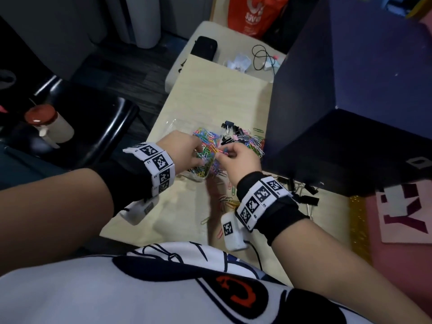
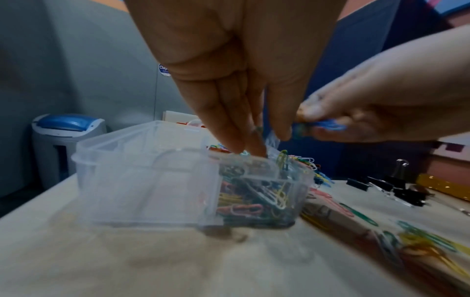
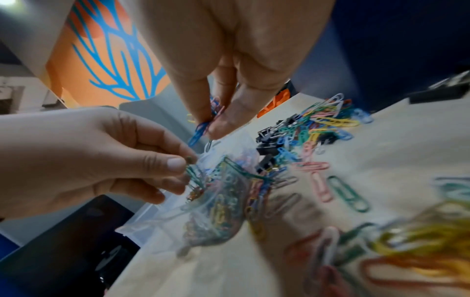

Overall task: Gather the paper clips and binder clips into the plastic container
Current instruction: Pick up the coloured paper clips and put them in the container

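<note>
A clear plastic container point(image 2: 152, 180), part-filled with coloured paper clips point(image 2: 254, 201), stands on the pale table point(image 1: 210, 94). My left hand point(image 1: 198, 155) hovers over it and pinches a few green paper clips point(image 3: 194, 174) between thumb and fingers. Just to its right, my right hand point(image 1: 222, 155) pinches a small bunch of clips, a blue one point(image 3: 197, 133) sticking out. A mixed pile of paper clips and black binder clips point(image 1: 236, 134) lies behind the hands. More binder clips point(image 1: 304, 192) and loose paper clips point(image 3: 348, 193) lie by my right wrist.
A big dark blue box point(image 1: 350, 90) borders the table on the right. A black stool point(image 1: 105, 127) with a red-capped bottle point(image 1: 46, 122) stands left of the table edge. A black pouch point(image 1: 204, 47) and cables point(image 1: 264, 57) lie at the far end.
</note>
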Demonstrator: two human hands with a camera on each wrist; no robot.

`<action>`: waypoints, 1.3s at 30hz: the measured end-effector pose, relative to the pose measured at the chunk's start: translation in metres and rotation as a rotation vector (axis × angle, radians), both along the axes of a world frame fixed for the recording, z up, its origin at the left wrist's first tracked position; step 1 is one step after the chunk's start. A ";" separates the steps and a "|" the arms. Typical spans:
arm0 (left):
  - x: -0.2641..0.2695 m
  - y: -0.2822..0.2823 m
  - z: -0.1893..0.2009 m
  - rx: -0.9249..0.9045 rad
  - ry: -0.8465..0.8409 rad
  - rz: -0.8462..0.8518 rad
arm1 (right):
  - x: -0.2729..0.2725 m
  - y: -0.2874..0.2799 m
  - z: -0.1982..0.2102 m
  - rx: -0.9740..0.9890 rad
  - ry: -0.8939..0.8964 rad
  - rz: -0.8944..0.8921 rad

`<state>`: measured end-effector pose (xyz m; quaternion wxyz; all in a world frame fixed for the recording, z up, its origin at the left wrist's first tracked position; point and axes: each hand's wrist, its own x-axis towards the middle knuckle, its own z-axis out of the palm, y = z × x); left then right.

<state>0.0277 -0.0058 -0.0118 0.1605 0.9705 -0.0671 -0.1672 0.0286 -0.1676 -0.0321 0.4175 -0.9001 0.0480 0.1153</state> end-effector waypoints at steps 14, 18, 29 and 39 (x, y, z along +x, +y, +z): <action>-0.023 -0.010 -0.022 0.320 -0.128 -0.466 | 0.036 -0.029 -0.027 -0.596 0.219 0.184; -0.020 -0.011 -0.016 0.339 -0.084 -0.501 | 0.012 -0.031 -0.033 -0.653 0.147 0.229; -0.011 -0.019 -0.012 0.345 -0.130 -0.383 | -0.042 -0.051 -0.034 -0.706 0.100 0.286; -0.029 -0.080 -0.030 0.253 -0.015 -0.418 | -0.029 -0.092 -0.013 -0.536 0.101 0.084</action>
